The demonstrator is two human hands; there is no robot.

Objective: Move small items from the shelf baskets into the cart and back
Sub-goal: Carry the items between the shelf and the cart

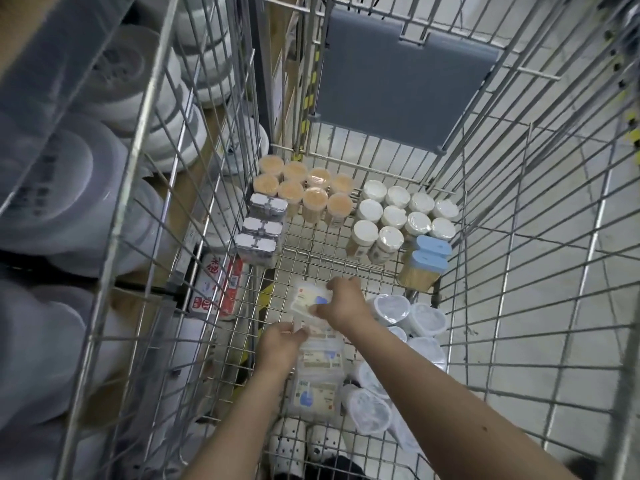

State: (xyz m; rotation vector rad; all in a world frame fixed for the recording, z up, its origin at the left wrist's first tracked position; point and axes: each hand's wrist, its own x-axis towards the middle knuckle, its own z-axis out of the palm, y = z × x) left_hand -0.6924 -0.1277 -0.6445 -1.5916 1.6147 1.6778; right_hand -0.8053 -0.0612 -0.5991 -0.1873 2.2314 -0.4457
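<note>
Both my hands reach down into the wire cart (491,278). My right hand (343,301) pinches a small clear flat packet (306,299) with a blue mark, held just above the cart floor. Below it, my left hand (280,344) grips the edge of another clear packet (304,325). That packet tops a row of similar packets (318,379) standing along the cart floor toward me.
On the cart floor stand orange-topped jars (304,187), white-lidded jars (398,216), two blue-lidded boxes (427,263), grey boxes (261,225) and clear heart-shaped tubs (408,315). A grey flap (398,88) hangs on the far wall. Shelves with white plates (104,150) lie left.
</note>
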